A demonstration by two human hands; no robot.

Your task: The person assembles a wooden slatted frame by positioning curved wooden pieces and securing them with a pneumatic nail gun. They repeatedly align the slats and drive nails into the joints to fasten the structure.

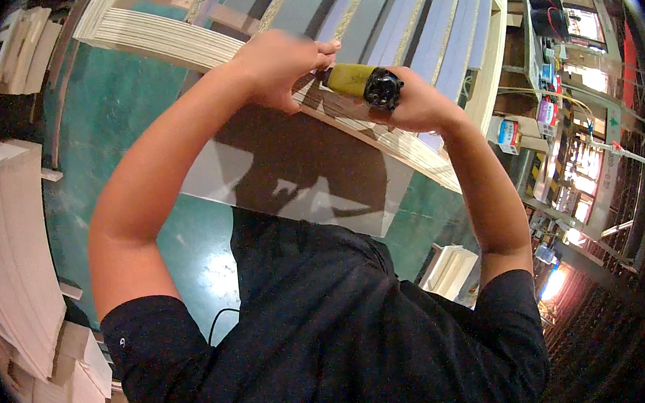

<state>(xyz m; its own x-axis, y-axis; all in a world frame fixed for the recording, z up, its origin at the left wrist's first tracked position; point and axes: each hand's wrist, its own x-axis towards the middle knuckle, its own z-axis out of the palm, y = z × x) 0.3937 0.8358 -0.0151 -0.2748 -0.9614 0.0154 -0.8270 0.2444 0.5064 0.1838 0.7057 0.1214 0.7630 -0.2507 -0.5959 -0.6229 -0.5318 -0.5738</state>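
My right hand point(422, 106) is wrapped around a nail gun with an olive-yellow body point(350, 80) and a round black cap. The tool's nose points left, toward my other hand, over the front rail of a wooden frame point(168, 47). On that rail rests my left hand point(274, 62), fingers over the top and thumb down at the near side, gripping it just left of the nail gun. Grey-lilac panels point(367, 18) with rough light edges run across the frame. The nail gun's handle is mostly hidden by its body and my right hand.
Below the rail stands a pale panel point(214, 165) crossed by shadows. Stacks of light boards point(13, 254) lie at the left, and another stack point(449, 271) is by my right side. Small boxes point(508, 133) and a pale hose point(636, 156) are along the right. The floor point(88, 107) is green.
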